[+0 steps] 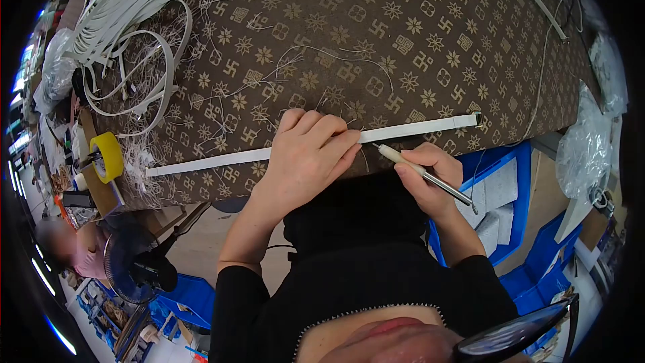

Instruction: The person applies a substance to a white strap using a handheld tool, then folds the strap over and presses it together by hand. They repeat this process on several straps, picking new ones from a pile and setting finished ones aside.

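Observation:
A narrow white belt (pixel 416 128) lies across the near part of the cloth-covered table, with a small dark metal buckle (pixel 478 119) at its right end. My left hand (pixel 306 158) is closed over the middle of the belt, fingers curled and pressing it down near the table edge. Between the thumb and fingers of my right hand (pixel 433 173) is a pen-like tool (pixel 437 181) with a cream front part and a silver back end. Its thin tip is close to the belt's lower edge, just right of my left fingers; whether it touches cannot be seen.
Many pale straps (pixel 127 10) are heaped at the back left, beside loose thread scraps (pixel 144 175). A yellow tape roll (pixel 107 156) stands at the left edge. A blue bin (pixel 524 181) with white pieces sits right of my lap. A person (pixel 87 249) and a fan (pixel 131 265) are at lower left.

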